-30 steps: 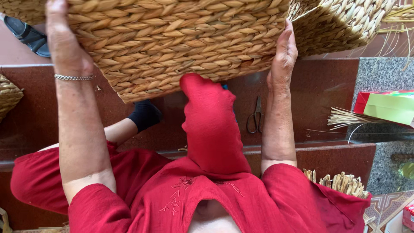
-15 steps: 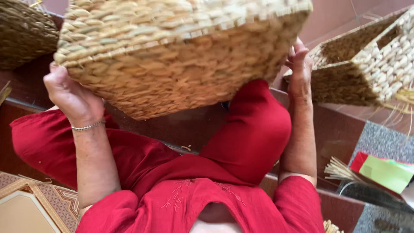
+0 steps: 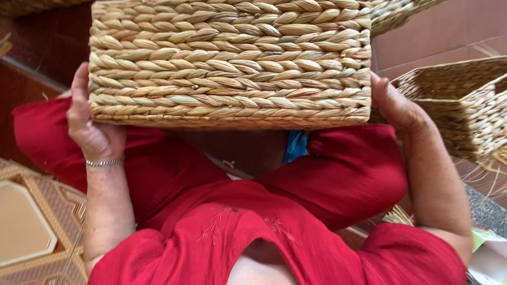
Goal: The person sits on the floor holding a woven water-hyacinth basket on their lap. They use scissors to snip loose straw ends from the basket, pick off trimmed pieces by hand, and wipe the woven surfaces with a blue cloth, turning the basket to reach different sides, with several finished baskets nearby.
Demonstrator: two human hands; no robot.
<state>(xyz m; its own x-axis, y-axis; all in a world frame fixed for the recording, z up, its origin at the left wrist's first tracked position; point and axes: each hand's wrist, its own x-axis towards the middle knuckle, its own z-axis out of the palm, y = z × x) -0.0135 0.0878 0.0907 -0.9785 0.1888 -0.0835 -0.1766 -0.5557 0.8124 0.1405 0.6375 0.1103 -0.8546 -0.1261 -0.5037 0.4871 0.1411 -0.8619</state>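
Note:
A rectangular woven straw basket is held up over my lap, one braided side wall facing me. My left hand, with a thin silver bracelet on the wrist, presses against its left end. My right hand grips its right end. My legs in red trousers lie crossed below the basket. A bit of blue cloth shows under the basket's lower edge.
Another woven basket sits open at the right, loose straw ends trailing from it. More wickerwork shows at the top right. A patterned floor tile lies at the lower left, and a step edge runs behind my legs.
The basket has turned and come lower and closer, its long side wall now level before me. Both hands kept their hold on its ends. The view shifted left.

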